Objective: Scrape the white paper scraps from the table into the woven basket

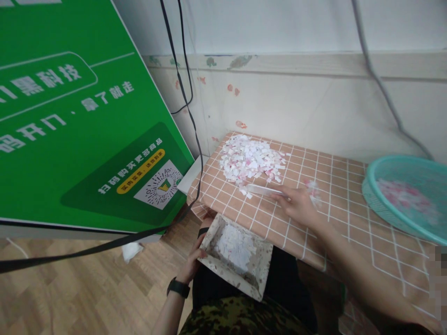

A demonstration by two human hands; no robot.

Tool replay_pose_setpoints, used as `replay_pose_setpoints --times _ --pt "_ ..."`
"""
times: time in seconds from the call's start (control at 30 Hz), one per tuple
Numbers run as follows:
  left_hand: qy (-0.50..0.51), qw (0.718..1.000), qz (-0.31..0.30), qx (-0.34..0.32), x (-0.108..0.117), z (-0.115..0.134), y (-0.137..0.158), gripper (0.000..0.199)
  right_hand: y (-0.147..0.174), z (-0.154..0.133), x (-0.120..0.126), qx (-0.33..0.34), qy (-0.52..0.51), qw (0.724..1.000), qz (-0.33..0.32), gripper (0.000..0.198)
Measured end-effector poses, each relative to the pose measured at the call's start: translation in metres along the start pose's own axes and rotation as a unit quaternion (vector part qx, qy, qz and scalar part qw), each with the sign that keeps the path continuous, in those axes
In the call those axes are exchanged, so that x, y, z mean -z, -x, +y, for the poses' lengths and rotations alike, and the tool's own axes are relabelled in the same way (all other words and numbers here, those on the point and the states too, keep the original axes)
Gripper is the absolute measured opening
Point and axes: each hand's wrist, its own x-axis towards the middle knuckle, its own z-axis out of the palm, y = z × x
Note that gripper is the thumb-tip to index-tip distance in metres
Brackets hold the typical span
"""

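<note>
Left hand [193,265] grips a speckled shallow cardboard tray [238,255] at its 9 o'clock edge; right hand [296,204] pinches a thin translucent plastic strip [262,190] at 6 o'clock of the white-pink paper-scrap heap [251,159].

Paper scraps [252,159] on glossy checked tablecloth [349,204]; plastic basin [391,211].

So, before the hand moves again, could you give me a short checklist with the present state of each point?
1. Left hand grips the box by its left edge: ok.
2. Box sits below the table edge, opening upward: ok.
3. Box already holds white paper pieces, with room left: ok.
4. Right hand holds the flat white strip near the paper pile: ok.
5. Strip touches the pile's near edge: cannot tell, blurred.
6. Teal basin stands apart from the right arm: ok.
</note>
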Motion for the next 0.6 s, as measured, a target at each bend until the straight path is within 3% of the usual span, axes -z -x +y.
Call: replay_pose_setpoints --times 0.17,0.6 --pt "-0.009 1.000 0.003 0.005 0.001 -0.001 -0.001 0.069 0.002 -0.008 0.000 0.001 0.019 0.998 0.054 0.025" --pt "-0.025 0.999 -0.029 -0.021 0.002 -0.002 -0.002 0.070 -0.004 -0.005 -0.012 -0.013 0.050 0.998 0.043 0.028"
